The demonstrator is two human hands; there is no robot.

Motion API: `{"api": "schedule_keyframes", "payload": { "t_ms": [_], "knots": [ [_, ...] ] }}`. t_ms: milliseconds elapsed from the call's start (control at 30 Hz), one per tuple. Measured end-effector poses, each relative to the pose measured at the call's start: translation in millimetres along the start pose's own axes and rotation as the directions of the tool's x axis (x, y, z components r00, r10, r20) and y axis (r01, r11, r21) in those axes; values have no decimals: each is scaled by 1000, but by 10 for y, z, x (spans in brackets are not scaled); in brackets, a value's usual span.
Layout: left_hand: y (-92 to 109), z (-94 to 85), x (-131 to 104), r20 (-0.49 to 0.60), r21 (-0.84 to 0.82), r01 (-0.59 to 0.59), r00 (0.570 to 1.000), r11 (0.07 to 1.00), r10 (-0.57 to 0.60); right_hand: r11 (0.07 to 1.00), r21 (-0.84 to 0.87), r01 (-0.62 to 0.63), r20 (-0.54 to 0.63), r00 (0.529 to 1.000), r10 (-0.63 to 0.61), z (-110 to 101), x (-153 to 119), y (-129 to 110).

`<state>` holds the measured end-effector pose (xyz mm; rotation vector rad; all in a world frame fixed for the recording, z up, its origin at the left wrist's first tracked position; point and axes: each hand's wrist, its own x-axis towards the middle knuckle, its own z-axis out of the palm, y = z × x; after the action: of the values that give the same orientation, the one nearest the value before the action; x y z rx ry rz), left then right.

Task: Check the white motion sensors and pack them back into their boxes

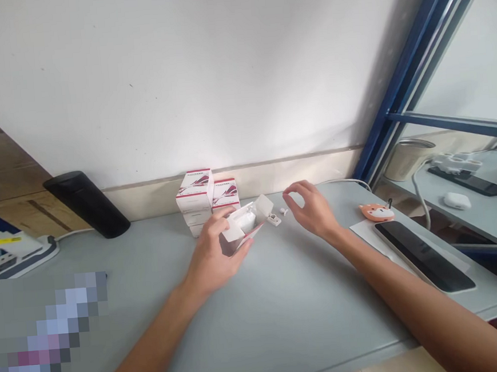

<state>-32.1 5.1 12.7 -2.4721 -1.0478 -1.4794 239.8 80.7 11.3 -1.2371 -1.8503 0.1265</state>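
Observation:
My left hand [213, 252] grips a small open white box [235, 233], tilted with its flaps spread; something white shows inside. To the right of it my right hand [308, 207] hovers over the table, thumb and fingertips curled close together; whether anything is between them is too small to tell. A small white part [284, 211] shows just left of those fingertips. Another small white piece [273, 219] is beside the box's raised flap. Behind my left hand, white and red boxes [194, 190] are stacked against the wall.
A black cylinder [89, 204] leans at the back left, near a white power strip [17, 258]. On the right are a dark phone [424, 255], an orange animal-faced case [377, 212] and a white cable. A blue-framed reflective panel [450, 121] borders the grey table [285, 320].

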Motion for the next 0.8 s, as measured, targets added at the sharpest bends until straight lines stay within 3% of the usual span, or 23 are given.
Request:
{"api": "schedule_keyframes", "payload": {
  "t_ms": [100, 233, 300, 400, 567, 700, 800],
  "knots": [
    [31, 3, 25, 7, 17, -59, 998, 998, 59, 962, 119, 247, -184, 957, -223, -122, -23, -257],
    [68, 25, 18, 19, 1, -90, 996, 996, 90, 918, 68, 392, -125, 916, -381, -137, -126, -512],
    [94, 44, 4, 29, 47, -49, 998, 998, 48, 933, 21, 360, -83, 930, -358, -92, -178, -568],
    [149, 84, -11, 49, 146, -12, 999, 989, 5, 975, 53, 214, -65, 975, -210, -33, -229, -614],
    [203, 147, -31, 71, 199, -90, 994, 976, 77, 974, 227, 0, 57, 998, -13, -50, -223, -656],
    [177, 188, -44, 82, 170, -94, 993, 981, 82, 955, 293, -34, 89, 996, 8, -64, -171, -612],
    [149, 250, -46, 51, 192, -13, 999, 981, 3, 952, 306, -29, 67, 998, 9, -62, -136, -564]
  ]
}}
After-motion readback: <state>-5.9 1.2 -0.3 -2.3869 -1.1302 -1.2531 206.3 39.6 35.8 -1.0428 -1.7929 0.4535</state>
